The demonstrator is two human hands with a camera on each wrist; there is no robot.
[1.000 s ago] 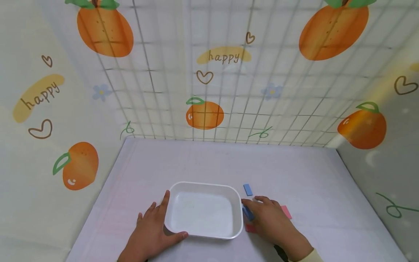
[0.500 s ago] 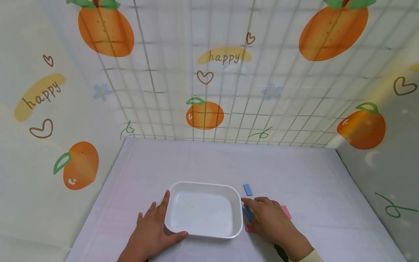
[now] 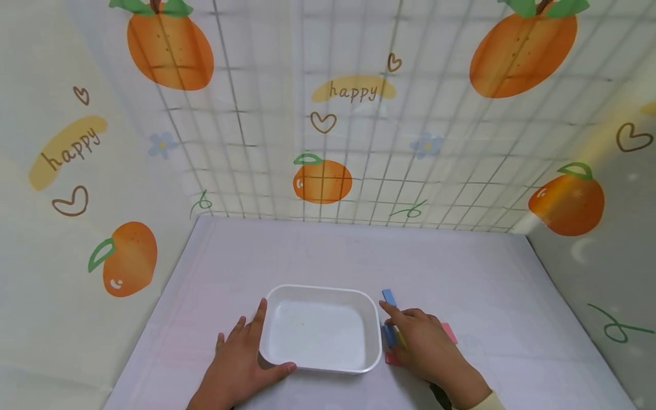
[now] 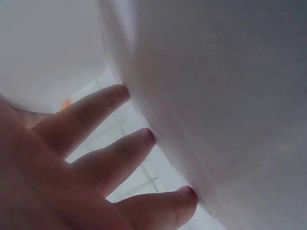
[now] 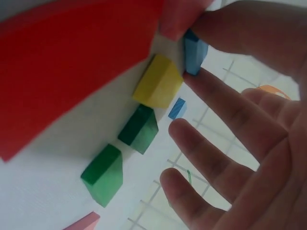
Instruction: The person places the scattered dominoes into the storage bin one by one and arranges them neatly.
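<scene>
Blocks so far: the work looks early; every block in view sits outside the tray, and what remains is not clear.
Dark blue block (image 5: 194, 52): small, smooth and plain-sided, just right of the tray; it seems pinched at its ends between thumb and a fingertip.
Right hand (image 3: 427, 347): partly closed on that block, the other fingers spread loosely; the index finger reaches forward.
Yellow block (image 5: 158, 84): chunky and bright, just beside the dark blue one.
Green pair: a dark green block (image 5: 139, 129) and a lighter green block (image 5: 105, 175) continue the loose row.
Outliers: a light blue block (image 3: 388, 296) farther from the person, a pink block (image 3: 450, 333) beyond the right hand, a red block (image 3: 392, 359) by the tray's near right corner.
White tray (image 3: 323, 330): shallow, round-cornered, with no blocks inside.
Left hand (image 3: 238, 364): fingers spread wide, index finger and thumb against the tray's left and near sides, gripping nothing.
Surface (image 3: 307, 250): pale and smooth, backed by an orange-printed cloth (image 3: 277, 114).
</scene>
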